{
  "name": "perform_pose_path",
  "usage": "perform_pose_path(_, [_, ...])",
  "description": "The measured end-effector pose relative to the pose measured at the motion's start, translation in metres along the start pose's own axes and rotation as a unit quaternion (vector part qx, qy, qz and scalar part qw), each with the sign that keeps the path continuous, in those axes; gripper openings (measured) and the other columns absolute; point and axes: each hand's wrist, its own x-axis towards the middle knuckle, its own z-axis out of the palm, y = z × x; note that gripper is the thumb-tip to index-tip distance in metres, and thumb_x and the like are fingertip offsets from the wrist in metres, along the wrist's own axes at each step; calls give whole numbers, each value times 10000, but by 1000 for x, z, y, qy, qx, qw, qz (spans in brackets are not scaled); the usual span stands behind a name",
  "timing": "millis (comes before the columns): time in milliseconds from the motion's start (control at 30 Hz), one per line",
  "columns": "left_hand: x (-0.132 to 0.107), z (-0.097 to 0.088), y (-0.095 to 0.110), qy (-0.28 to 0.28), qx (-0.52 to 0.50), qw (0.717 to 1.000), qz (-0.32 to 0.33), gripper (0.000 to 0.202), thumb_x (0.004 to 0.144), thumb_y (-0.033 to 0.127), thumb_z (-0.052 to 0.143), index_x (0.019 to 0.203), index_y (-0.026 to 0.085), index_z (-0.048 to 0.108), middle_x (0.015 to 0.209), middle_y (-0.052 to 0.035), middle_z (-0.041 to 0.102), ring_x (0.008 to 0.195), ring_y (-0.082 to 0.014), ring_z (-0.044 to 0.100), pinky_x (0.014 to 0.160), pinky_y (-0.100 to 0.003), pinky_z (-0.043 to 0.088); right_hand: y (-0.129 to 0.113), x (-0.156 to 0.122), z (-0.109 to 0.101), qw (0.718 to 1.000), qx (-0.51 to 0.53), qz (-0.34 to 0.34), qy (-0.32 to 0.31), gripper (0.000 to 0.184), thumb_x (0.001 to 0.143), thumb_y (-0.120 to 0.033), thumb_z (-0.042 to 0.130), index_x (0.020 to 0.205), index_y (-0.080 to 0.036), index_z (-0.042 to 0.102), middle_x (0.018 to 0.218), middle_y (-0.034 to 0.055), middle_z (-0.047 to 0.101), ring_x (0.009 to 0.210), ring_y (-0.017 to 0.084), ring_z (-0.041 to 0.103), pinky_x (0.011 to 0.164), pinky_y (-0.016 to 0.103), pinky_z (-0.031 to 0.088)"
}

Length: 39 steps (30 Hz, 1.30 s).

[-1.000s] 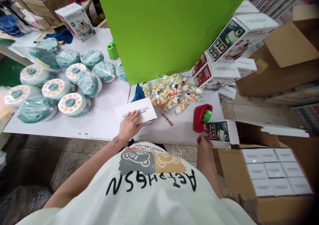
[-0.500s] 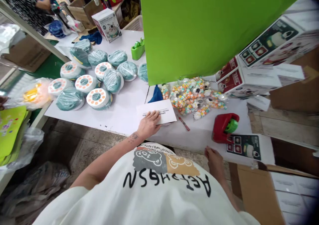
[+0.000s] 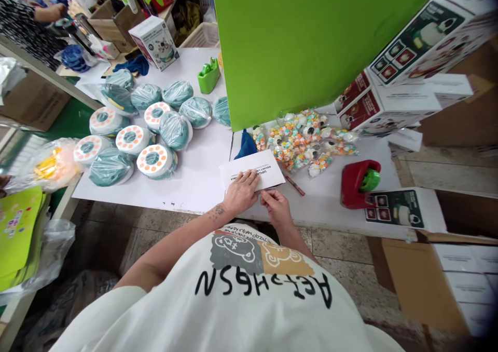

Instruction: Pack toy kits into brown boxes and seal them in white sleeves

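A white carton [image 3: 268, 166] with black printing lies at the near edge of the table. My left hand [image 3: 241, 193] rests flat on its top, fingers stretched out over the lettering. At the carton's near right side is my right hand [image 3: 277, 207], its thumb and forefinger pinched together; whatever is between them is too small to make out. A thin red stick-like item [image 3: 294, 185] lies just right of the carton. Behind the carton sits a dark blue cloth-like piece [image 3: 246, 144]. Farther right stands a red tape dispenser [image 3: 352, 186] with a green roll.
Teal and white round toys in plastic [image 3: 155, 161] cover the left of the table. Bagged colourful small parts [image 3: 307, 139] lie below a green panel [image 3: 311, 40]. Printed boxes [image 3: 408, 103] are stacked at right. A green tape dispenser [image 3: 209, 75] stands behind; another person [image 3: 23, 25] is far left.
My right hand has come from beside the red tape dispenser to the carton's near edge. My left hand stays on the carton. The whole view has shifted slightly.
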Motion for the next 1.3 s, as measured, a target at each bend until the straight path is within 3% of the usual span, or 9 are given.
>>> perform_pose_path(300, [0,-2,0,16,5,1000,0,585,936,264,492,1461,34,378,1434,-197,522,1358,-295,470,1130,-459,388,7,8,3,1000,7,-5,29,401,578,-449,872,650,-162,602,599,-22,570,584,94,473,601,256,392])
perform_pose_path(467, [-1,-3,-8,-2,49,996,77,356,962,219,468,1298,164,573,1424,-190,530,1333,-320,496,1090,-496,410,9,9,4,999,-7,-4,53,420,561,-471,869,660,-166,598,590,-26,558,576,95,462,585,256,386])
perform_pose_path(633, [-3,0,-18,-4,43,991,126,320,979,251,465,1244,176,627,1408,-167,551,1317,-311,511,1085,-499,416,10,10,4,998,-38,-11,59,453,544,-523,851,655,-168,593,582,-23,568,556,97,462,573,261,402])
perform_pose_path(767, [-5,2,-23,3,34,991,128,387,1000,265,424,1326,123,578,1418,-142,552,1326,-288,503,1111,-473,401,15,11,1,989,-117,-49,77,470,596,-580,797,704,-162,611,632,5,625,558,115,501,588,276,438])
perform_pose_path(967, [-5,4,-25,-7,11,992,129,400,989,275,465,1339,111,570,1436,-142,534,1346,-278,486,1137,-467,379,38,23,-16,935,-301,-136,130,485,700,-635,679,581,-196,511,533,-10,575,522,128,485,598,287,410])
perform_pose_path(1067, [-6,1,-25,-2,-33,993,115,397,980,289,489,1329,122,580,1433,-148,534,1362,-276,471,1154,-476,360,49,29,-30,920,-336,-163,121,510,667,-669,687,577,-203,501,539,-24,553,531,119,451,609,285,394])
perform_pose_path(1167, [-11,-6,-37,19,-142,984,101,410,976,371,502,1315,158,595,1369,-121,601,1291,-238,549,1144,-412,393,52,28,-49,924,-340,-132,118,555,676,-738,638,613,-200,517,547,-9,559,549,136,486,617,296,420])
perform_pose_path(1233, [-16,-12,-53,90,-243,965,32,404,988,391,466,1309,182,595,1309,-101,647,1211,-198,608,1096,-349,446,49,26,-62,926,-326,-119,146,595,742,-780,530,664,-191,529,601,22,591,583,155,535,623,309,451])
perform_pose_path(1300, [-21,-13,-73,199,-331,917,-105,411,990,386,444,1323,185,572,1315,-113,636,1189,-195,614,1035,-342,490,43,24,-71,931,-297,-113,178,624,788,-785,465,780,-170,567,766,65,654,643,160,581,641,313,486])
